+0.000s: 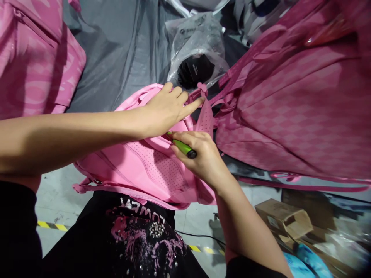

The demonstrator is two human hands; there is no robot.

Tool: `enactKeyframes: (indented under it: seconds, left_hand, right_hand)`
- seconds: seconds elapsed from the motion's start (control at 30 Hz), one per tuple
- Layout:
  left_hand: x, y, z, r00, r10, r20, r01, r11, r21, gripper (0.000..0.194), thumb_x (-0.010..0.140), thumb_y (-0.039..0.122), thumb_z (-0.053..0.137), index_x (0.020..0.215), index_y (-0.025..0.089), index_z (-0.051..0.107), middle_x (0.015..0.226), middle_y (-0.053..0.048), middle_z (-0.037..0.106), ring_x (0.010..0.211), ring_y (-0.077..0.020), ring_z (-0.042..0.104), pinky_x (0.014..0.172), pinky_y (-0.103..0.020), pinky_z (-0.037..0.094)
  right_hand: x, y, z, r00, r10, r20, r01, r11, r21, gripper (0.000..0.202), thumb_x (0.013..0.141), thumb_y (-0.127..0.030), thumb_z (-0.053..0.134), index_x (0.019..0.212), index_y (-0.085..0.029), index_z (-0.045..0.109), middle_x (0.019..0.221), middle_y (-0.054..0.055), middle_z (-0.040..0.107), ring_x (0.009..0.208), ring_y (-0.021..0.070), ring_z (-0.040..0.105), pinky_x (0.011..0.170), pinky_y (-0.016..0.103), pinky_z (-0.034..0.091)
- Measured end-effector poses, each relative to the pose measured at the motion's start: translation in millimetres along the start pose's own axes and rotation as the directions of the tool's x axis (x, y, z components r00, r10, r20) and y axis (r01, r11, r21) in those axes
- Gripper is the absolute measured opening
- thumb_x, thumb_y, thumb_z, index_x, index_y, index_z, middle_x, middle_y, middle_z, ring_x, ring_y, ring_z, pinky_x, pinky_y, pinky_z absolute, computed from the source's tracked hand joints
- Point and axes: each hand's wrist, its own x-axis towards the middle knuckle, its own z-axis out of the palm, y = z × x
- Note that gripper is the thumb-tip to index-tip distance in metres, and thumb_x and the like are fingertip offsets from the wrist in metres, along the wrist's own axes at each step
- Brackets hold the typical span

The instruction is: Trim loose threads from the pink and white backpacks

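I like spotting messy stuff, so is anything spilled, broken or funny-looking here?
I see nothing spilled or broken. One slightly messy bit: a pink strap trails loose along the near side of the big checkered bag, not tucked in.

Grey cloth (98,58) covered the far surface. On it, toward the far middle, lay a clear plastic bag (199,33), its mouth open around black contents (197,71). A pink patterned backpack (29,65) stood at the far left, and a large pink checkered backpack (301,112) filled the right. Yellow-and-black tape (52,225) crossed the pale floor (59,197). At the near right were an open cardboard box (276,218) and a blurred bright-blue item (311,262).
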Motion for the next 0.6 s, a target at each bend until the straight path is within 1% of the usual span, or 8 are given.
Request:
enactKeyframes:
  seconds: [0.1,0.23,0.33,0.43,0.6]
  left_hand:
    - [-0.2,-1.0,0.4,1.0,0.004,-0.01,-0.004,1.0,-0.01,0.08,0.091,0.035,0.056,0.159,0.023,0.017,0.138,-0.015,0.051,0.133,-0.0415,0.043,0.11,-0.056,0.026]
    - [-0.2,-1.4,0.7,1.0,-0.001,-0.02,0.002,1.0,0.012,0.077,0.091,0.031,0.055,0.159,0.021,0.019,0.136,-0.016,0.053,0.129,-0.0386,0.046,0.108,-0.053,0.03]
    - [-0.4,-1.1,0.3,1.0,0.001,-0.03,0.001,0.999,0.049,0.073,0.092,0.026,0.051,0.158,0.019,0.021,0.133,-0.016,0.055,0.127,-0.0367,0.048,0.106,-0.051,0.032]
    - [-1.6,-1.0,-0.4,0.999,0.002,-0.043,0.0,0.998,0.059,0.07,0.093,0.024,0.05,0.157,0.017,0.023,0.131,-0.016,0.056,0.126,-0.0352,0.05,0.105,-0.05,0.033]
    - [-2.4,-0.1,0.9,0.998,0.0,-0.063,0.005,0.997,0.077,0.07,0.092,0.021,0.051,0.157,0.016,0.024,0.13,-0.016,0.057,0.122,-0.0328,0.052,0.103,-0.047,0.035]
  right_hand:
    - [0.9,-2.5,-3.4,0.999,0.018,0.029,-0.017,0.999,-0.046,0.016,0.088,-0.02,0.07,0.103,-0.021,0.076,0.1,0.007,0.079,0.089,0.0243,0.074,0.086,0.039,0.053]
    - [0.2,-2.9,-4.3,0.999,0.033,0.013,-0.032,0.999,-0.036,0.017,0.089,-0.021,0.069,0.105,-0.021,0.076,0.098,0.007,0.079,0.088,0.0237,0.074,0.086,0.038,0.052]
    - [-0.3,-4.7,-2.9,0.999,0.055,0.0,-0.054,0.997,-0.057,0.017,0.09,-0.023,0.069,0.105,-0.021,0.076,0.096,0.007,0.079,0.088,0.0235,0.073,0.086,0.037,0.051]
    - [0.0,-8.7,-2.4,0.996,0.091,0.003,-0.09,0.992,-0.084,0.016,0.089,-0.024,0.069,0.103,-0.021,0.076,0.093,0.006,0.079,0.085,0.0235,0.073,0.084,0.037,0.05]
    - [1.3,-12.3,-0.2,0.992,0.123,-0.03,-0.125,0.99,-0.066,0.018,0.089,-0.024,0.067,0.103,-0.021,0.077,0.096,0.007,0.079,0.086,0.0239,0.073,0.082,0.038,0.051]
